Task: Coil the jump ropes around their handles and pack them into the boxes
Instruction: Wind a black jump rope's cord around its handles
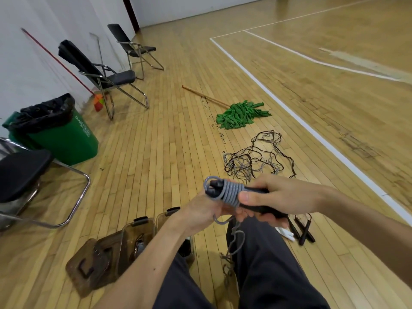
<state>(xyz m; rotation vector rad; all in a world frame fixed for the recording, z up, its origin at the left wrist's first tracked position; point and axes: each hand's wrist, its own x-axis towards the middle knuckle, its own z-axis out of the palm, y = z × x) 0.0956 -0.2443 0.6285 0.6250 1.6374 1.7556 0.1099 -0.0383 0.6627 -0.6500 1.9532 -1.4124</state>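
The grey jump rope (pixel 229 192) is a thin, limp cord, light and soft. It will hold no shape of its own, and its turns look likely to spring loose if tension drops, so the firm place to take hold is the pair of black handles (pixel 265 211), which are stiff and easy to grasp. The bundle is held in the air above the person's lap, with several tight turns wound round the handles near their cord end. The right hand (pixel 283 195) reaches in from the right, fingers clenched round the handle shafts and the thumb pressed against the last turn of the coil. The left hand (pixel 200 210) sits under the coil, back to the camera, fingers curled round the rope. The loose tail (pixel 236 239) hangs down between the knees. Two open brown boxes (pixel 142 228) stand on the floor just left of the left forearm, a lid (pixel 89 262) beside them. A tangle of ropes (pixel 254 159) lies on the floor beyond the hands.
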